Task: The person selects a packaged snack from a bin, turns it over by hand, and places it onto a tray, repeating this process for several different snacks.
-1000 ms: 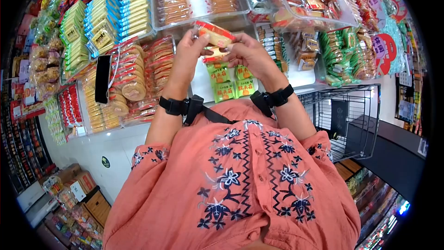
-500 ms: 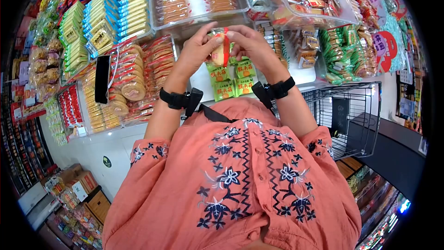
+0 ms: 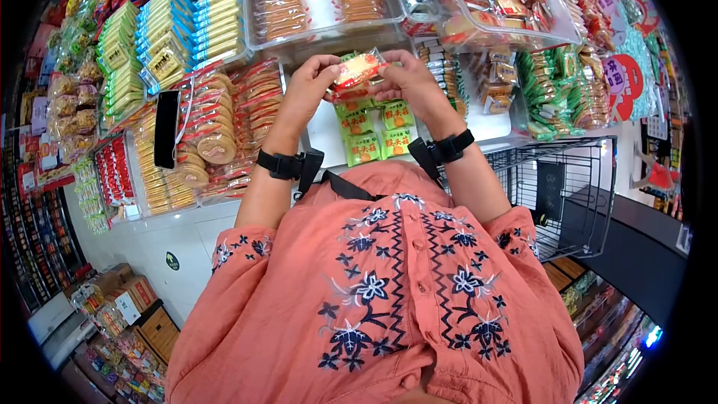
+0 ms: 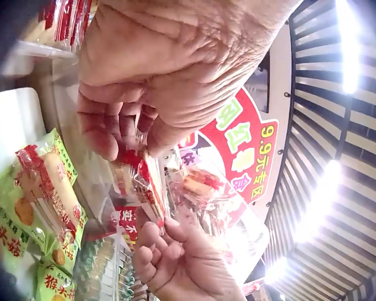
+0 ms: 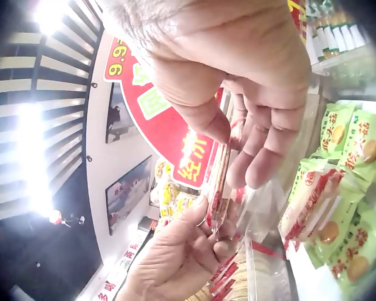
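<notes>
A small biscuit packet [image 3: 359,69], clear wrap with red printing and a pale biscuit inside, is held up in front of the body. My left hand [image 3: 305,86] pinches its left end between thumb and fingers; my right hand [image 3: 416,84] pinches the right end. In both wrist views the packet [image 4: 147,185] appears nearly edge-on between the hands. Below it, several green packets [image 3: 363,147] with orange pictures lie on a white surface. The right wrist view shows a similar red-and-clear packet [image 5: 308,199] lying on top of the green ones.
Clear bins of wrapped snacks surround the hands: brown biscuits [image 3: 280,0] behind, round biscuits [image 3: 216,116] at left, green-wrapped packs [image 3: 550,90] at right. A phone-like black slab [image 3: 166,129] stands at left. A wire shopping cart [image 3: 576,194] is beside the body at right.
The packet was turned upright half a second ago and now lies sideways again, its broad face up. Both hands have come slightly lower and nearer the body.
</notes>
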Motion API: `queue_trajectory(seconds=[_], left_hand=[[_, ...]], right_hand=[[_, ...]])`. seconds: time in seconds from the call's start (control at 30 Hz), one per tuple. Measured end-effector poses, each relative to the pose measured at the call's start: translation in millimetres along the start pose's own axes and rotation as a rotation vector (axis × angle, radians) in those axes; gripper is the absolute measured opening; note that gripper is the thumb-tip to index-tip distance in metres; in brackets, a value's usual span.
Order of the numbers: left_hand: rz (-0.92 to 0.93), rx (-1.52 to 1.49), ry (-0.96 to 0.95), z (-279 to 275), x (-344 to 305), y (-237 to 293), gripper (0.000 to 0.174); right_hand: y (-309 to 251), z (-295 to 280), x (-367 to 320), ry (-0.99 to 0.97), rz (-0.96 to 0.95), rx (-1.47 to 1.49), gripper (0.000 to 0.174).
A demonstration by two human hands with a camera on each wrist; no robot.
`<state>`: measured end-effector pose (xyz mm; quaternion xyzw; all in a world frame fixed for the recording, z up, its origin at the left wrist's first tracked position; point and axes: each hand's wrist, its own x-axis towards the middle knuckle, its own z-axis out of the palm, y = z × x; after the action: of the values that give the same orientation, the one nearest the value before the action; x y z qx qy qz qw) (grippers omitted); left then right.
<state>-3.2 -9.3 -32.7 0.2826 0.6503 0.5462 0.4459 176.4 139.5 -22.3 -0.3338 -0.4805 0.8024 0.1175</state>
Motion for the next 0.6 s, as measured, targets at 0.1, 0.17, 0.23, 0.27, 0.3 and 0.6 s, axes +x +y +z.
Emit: queue_trajectory(seconds=[0.1,0.17,0.23,0.27,0.3,0.6], left_hand=[[0.008,-0.005,0.039,-1,0,-3,0.032],[0.007,0.004,0.062,-3,3,-7,0.032],[-0.003,0.019,0.07,-3,6,-11,0.032],[-0.008,0.026,0.075,-3,6,-12,0.032],[-0.005,0.035,0.073,-3,7,-14,0.032],[0.018,0.231,0.091,-3,18,-37,0.033]], right_hand=[[3,-6,1,-0.009,0.039,-0.027,0.034],[6,-8,3,0.0,0.061,-0.057,0.031],[8,-9,4,0.02,0.08,-0.097,0.026],[10,-10,4,0.023,0.07,-0.109,0.026],[12,-10,4,0.025,0.06,-0.12,0.026],[24,-15,10,0.064,0.09,-0.275,0.032]])
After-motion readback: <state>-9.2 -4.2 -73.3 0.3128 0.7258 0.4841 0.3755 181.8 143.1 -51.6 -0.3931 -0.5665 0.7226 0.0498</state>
